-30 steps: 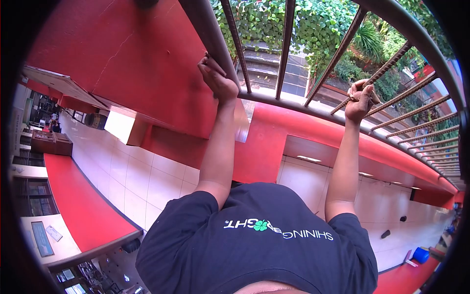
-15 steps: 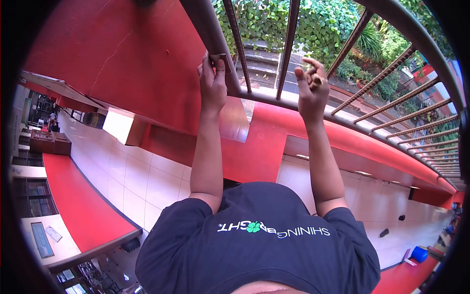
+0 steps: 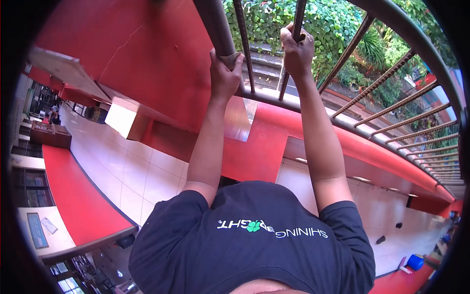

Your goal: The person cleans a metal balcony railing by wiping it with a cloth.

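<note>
From where I stood, the person in the dark T-shirt (image 3: 249,250) had both arms stretched out to a metal grille. The left hand (image 3: 225,78) was wrapped about the thick post (image 3: 213,22) at the grille's near end, fingers on one side and thumb on the other, pinching a greyish-brown sheet (image 3: 230,60) against it. That sheet lay bent across the post, above the bottom rail (image 3: 267,96). The right hand (image 3: 297,54), set higher up, was curled around a thin bar (image 3: 299,12), the second one along from the post, its fingers closed in on the metal. Something tan showed at those fingers, too small for me to make out. Leafy plants (image 3: 333,29) and steps (image 3: 262,68) stood beyond the bars, a red wall (image 3: 122,29) rose beside the left hand, and pale tiles (image 3: 147,171) covered the floor below.
</note>
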Demonstrator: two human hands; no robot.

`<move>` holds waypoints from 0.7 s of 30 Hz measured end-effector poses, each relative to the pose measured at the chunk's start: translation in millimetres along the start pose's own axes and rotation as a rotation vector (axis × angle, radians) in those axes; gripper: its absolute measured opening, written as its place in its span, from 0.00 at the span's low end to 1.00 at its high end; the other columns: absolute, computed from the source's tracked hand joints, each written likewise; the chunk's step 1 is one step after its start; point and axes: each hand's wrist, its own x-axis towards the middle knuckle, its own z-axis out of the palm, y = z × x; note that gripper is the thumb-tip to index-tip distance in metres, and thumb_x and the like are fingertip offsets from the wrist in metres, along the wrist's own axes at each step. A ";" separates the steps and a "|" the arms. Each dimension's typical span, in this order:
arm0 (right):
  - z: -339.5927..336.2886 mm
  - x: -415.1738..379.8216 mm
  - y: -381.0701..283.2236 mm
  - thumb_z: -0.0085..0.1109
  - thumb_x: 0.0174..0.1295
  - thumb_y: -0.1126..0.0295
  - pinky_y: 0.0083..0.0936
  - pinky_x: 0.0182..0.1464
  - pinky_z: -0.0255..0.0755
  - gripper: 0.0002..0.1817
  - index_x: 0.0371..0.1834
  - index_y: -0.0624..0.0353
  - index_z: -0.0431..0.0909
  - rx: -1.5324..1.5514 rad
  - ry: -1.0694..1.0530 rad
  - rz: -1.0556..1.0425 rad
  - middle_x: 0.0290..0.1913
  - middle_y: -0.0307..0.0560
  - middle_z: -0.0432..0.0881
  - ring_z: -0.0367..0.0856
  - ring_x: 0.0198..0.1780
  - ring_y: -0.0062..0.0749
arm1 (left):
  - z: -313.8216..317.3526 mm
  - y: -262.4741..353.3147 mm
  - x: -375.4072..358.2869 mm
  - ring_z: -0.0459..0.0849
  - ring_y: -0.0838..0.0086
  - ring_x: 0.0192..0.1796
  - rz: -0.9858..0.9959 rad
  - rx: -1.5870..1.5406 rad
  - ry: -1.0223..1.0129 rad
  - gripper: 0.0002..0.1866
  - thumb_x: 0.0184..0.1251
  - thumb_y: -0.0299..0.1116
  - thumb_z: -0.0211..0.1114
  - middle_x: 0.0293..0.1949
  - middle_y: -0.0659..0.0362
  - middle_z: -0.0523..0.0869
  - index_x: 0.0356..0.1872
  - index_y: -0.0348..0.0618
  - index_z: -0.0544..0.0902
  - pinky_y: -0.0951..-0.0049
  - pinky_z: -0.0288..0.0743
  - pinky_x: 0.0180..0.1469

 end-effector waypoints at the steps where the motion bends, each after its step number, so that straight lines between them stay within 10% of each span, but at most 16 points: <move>1: -2.4 -0.1 -1.7 0.61 0.63 0.70 0.22 0.27 0.60 0.12 0.22 0.60 0.75 0.047 -0.037 0.061 0.18 0.30 0.70 0.67 0.22 0.15 | 2.0 -1.6 -1.0 0.88 0.58 0.39 0.036 0.028 0.031 0.24 0.66 0.36 0.73 0.38 0.45 0.86 0.52 0.32 0.72 0.58 0.80 0.44; 15: -3.3 -0.5 -1.4 0.61 0.62 0.68 0.24 0.26 0.59 0.14 0.19 0.60 0.74 -0.036 -0.021 0.027 0.16 0.31 0.69 0.65 0.22 0.17 | -12.0 94.0 103.5 0.90 0.70 0.33 0.449 0.207 0.282 0.22 0.61 0.43 0.77 0.30 0.51 0.88 0.40 0.35 0.78 0.67 0.83 0.39; 21: -3.8 -0.6 -1.9 0.60 0.62 0.69 0.24 0.25 0.59 0.14 0.19 0.60 0.74 -0.016 -0.036 0.008 0.16 0.31 0.68 0.65 0.22 0.16 | 19.4 -10.5 -12.7 0.92 0.53 0.36 0.180 0.175 0.281 0.19 0.59 0.40 0.75 0.28 0.46 0.88 0.40 0.36 0.80 0.57 0.83 0.37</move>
